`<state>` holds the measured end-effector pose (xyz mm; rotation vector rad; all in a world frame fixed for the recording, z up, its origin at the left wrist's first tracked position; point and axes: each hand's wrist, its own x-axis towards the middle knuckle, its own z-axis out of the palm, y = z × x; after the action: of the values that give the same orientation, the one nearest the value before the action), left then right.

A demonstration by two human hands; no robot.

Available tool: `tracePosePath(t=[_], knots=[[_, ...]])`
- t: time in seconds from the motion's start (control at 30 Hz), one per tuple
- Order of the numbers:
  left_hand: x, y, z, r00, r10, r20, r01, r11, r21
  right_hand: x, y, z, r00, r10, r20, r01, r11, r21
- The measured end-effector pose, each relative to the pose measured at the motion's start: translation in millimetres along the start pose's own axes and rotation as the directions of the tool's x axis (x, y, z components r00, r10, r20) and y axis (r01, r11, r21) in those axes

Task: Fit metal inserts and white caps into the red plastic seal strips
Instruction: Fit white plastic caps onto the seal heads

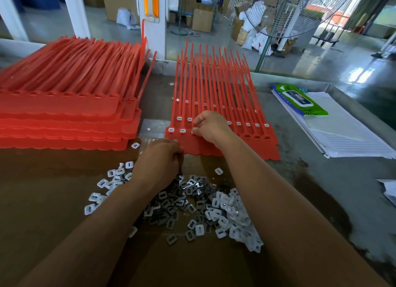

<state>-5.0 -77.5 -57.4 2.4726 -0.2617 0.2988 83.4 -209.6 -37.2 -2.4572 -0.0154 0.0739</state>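
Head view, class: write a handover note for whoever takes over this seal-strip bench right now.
Left hand: curled at the far edge of the parts pile; contents hidden.
Right hand: fingertips at the third socket of the front red sheet.
Done: first two sockets carry white caps; the row behind shows caps.
Left: front-row sockets to the right, then the red stack at left.
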Motion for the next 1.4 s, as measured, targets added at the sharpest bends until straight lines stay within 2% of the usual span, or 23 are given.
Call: tracePosePath(t=[0.33,0.57,0.67,0.77,1.07,1.4], knots=[[0.9,-0.7,0.4,1.0,0.012,-0.005,-0.012,1.0,0.001,-21.6,8.6,-19.7,0.987,-0.101,0.125,0.086,0.989,0.123],[3.2,-6.5,5.0,1.0,-0.001,0.025,0.001,1.0,0.017,-68.3,21.9,-50.5,0.958,-0.211,0.196,0.205,0.977,0.051],[4.2,-7.8,5.9,1.0,-0.003,0.028,0.002,1.0,0.031,-90.1,28.5,-61.8,0.933,-0.219,0.285,0.238,0.971,-0.036],[5.0,-8.3,6.6,0.999,-0.011,0.035,0.009,0.999,0.043,-106.3,37.5,-68.6,0.911,-0.215,0.351,0.249,0.967,-0.052],[4.0,-8.0,6.1,1.0,0.0,0.029,-0.002,0.999,0.054,-114.4,49.3,-64.0,0.887,-0.155,0.435,0.223,0.969,-0.108],[4.2,-7.4,4.8,0.999,-0.002,0.034,0.0,0.999,0.053,-113.6,52.8,-61.2,0.897,-0.162,0.411,0.229,0.966,-0.119]])
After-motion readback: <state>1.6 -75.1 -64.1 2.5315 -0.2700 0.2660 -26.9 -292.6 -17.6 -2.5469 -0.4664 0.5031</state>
